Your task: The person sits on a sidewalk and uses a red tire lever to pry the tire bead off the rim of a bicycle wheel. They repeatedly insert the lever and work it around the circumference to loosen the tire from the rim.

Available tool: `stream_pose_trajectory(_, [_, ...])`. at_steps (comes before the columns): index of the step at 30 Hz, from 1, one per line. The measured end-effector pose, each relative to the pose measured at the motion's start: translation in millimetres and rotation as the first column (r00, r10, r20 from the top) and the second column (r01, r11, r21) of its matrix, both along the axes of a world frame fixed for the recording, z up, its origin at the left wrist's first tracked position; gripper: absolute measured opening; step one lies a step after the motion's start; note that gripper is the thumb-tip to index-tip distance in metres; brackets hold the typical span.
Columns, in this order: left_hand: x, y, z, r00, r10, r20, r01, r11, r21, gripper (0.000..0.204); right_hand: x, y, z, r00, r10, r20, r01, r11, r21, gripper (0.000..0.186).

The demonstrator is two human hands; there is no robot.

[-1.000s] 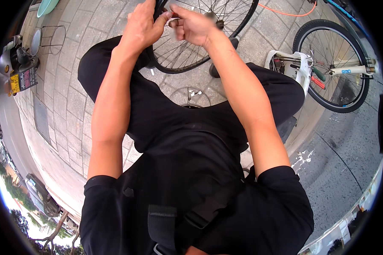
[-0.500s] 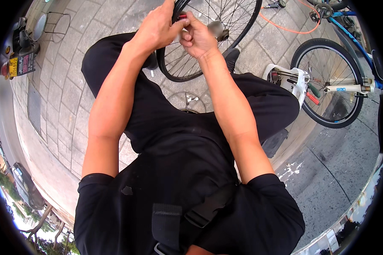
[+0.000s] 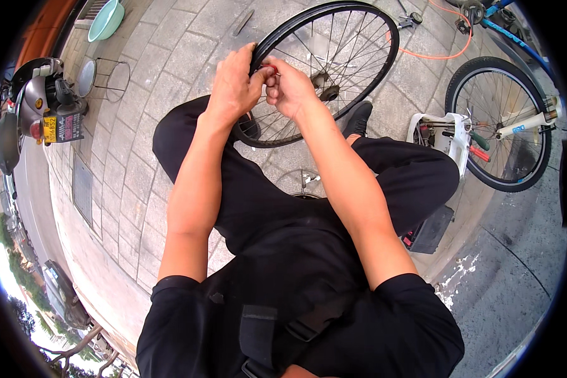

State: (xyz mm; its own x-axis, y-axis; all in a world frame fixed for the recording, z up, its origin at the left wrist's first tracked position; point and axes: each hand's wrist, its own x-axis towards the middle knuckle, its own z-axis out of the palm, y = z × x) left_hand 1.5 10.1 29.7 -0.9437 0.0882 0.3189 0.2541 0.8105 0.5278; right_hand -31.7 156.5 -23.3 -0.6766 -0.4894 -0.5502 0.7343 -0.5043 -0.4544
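Observation:
A bicycle wheel with a black tyre point(image 3: 274, 39) and thin spokes leans at a slant in front of me, its hub point(image 3: 329, 93) to the right of my hands. My left hand point(image 3: 234, 85) is wrapped round the near left part of the tyre and rim. Just beside it, my right hand point(image 3: 291, 89) pinches a small red piece point(image 3: 270, 67) against the inner side of the rim; most of that piece is hidden by the fingers, so its kind does not show. Both hands nearly touch at the thumbs. The wheel's lower edge is down between my bent legs.
At right stand a second bicycle wheel point(image 3: 451, 104) on a blue bicycle point(image 3: 516, 39) and a white tool holder point(image 3: 458, 148) with red and green handles. An orange hose point(image 3: 444, 58) lies beyond. Far left are a scooter point(image 3: 34, 104), a wire-framed stool point(image 3: 116, 82) and a green basin point(image 3: 107, 21).
The whole view has shifted, so the wheel, hands and legs sit lower and a little further right. The basin and more of the scooter now show. Both hands keep their places on the wheel.

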Motion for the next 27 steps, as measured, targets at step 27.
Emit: stream_pose_trajectory(27, [2.7,7.3,7.2,1.000,0.008,0.001,-0.008,0.997,-0.074,0.053,-12.2,9.3,-9.1,0.993,0.080,0.082,-0.079,0.997,-0.014,0.016])
